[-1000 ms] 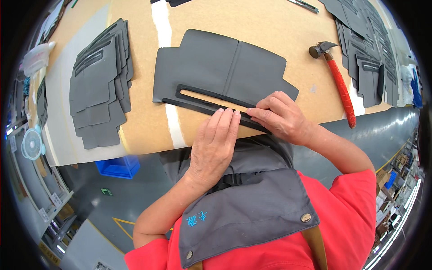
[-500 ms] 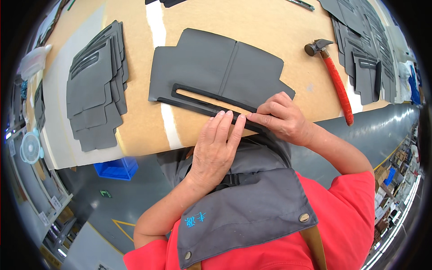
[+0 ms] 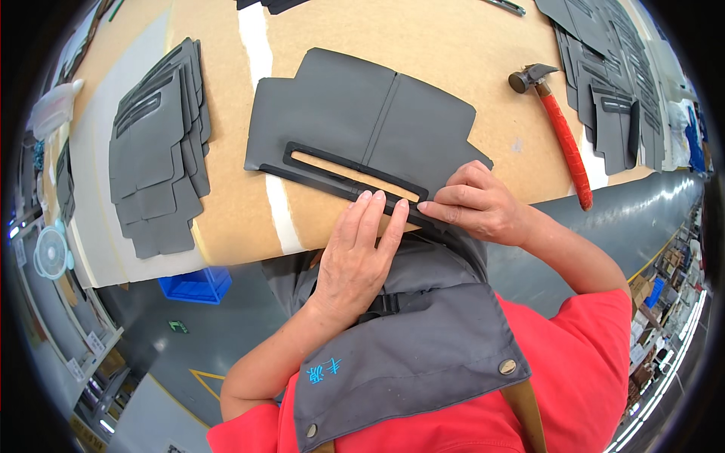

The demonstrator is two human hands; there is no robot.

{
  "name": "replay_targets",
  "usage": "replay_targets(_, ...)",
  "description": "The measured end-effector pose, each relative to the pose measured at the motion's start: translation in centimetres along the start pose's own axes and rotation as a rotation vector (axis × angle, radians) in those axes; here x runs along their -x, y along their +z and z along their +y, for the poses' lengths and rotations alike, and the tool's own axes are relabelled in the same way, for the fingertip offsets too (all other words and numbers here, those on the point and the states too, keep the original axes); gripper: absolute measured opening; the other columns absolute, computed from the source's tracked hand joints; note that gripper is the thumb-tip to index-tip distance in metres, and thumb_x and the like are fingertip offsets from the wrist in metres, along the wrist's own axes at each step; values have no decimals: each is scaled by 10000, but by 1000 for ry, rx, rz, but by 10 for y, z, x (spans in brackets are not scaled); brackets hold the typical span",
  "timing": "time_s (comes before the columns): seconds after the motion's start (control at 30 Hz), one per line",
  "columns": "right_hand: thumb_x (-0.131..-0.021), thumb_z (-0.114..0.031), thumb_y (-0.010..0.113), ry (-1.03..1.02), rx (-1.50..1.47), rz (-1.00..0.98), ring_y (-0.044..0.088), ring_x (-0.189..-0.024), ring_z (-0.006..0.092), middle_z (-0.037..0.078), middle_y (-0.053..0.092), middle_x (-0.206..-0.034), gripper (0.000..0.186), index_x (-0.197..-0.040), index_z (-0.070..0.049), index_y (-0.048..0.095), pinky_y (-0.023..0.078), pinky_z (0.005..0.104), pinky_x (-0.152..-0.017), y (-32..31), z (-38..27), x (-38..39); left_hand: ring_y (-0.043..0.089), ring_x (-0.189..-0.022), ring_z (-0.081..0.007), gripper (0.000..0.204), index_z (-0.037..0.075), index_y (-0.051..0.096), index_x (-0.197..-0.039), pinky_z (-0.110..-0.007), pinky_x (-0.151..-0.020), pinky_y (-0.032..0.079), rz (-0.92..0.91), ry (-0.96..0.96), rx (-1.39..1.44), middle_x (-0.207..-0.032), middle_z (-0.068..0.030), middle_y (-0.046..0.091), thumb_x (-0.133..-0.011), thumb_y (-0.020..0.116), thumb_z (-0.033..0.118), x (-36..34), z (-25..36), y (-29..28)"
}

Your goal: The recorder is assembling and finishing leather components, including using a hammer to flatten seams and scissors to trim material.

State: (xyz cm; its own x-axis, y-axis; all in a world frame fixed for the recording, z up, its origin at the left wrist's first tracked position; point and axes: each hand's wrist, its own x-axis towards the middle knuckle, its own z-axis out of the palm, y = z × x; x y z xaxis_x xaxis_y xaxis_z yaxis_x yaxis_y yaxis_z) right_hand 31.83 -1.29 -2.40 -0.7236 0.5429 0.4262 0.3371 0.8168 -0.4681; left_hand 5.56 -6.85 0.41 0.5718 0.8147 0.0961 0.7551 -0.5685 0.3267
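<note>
A dark grey sheet panel (image 3: 332, 102), which looks like leather or a similar soft material, lies flat on the bench with a stepped outline and a seam down its middle. Near its close edge is a long slot with a black border (image 3: 362, 167). A narrow black edge strip (image 3: 298, 178) runs along that close side. My left hand (image 3: 351, 260) lies with outstretched fingers, their tips pressing on the strip. Just to its right, my right hand (image 3: 487, 210) is closed, thumb and forefinger pinching the strip by the slot's right end; the fingertips partly cover it.
A hammer (image 3: 560, 140) with a red-wrapped handle lies right of the panel. Stacks of similar grey pieces sit at the left (image 3: 155, 151) and far right (image 3: 612, 113). The tan bench top (image 3: 219, 211) ends just before my body; a blue bin (image 3: 196, 285) stands below its edge.
My right fingertips have shifted slightly downward along the edge strip, uncovering the slot's right end. My left hand stays pressed in nearly the same place. The panel is almost unmoved.
</note>
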Motion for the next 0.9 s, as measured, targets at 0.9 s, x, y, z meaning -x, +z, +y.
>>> replay_targets(0.9, -853, -9, 747, 277, -47, 116, 576, -859, 231, 58, 637, -1025, 323, -1173, -55, 735, 500, 352, -751, 33, -10, -59, 561, -1244, -323, 521, -16, 624, -1334, -427, -1057, 480, 135, -62, 61, -1296, -146, 569, -816, 630, -80, -15, -56, -13)
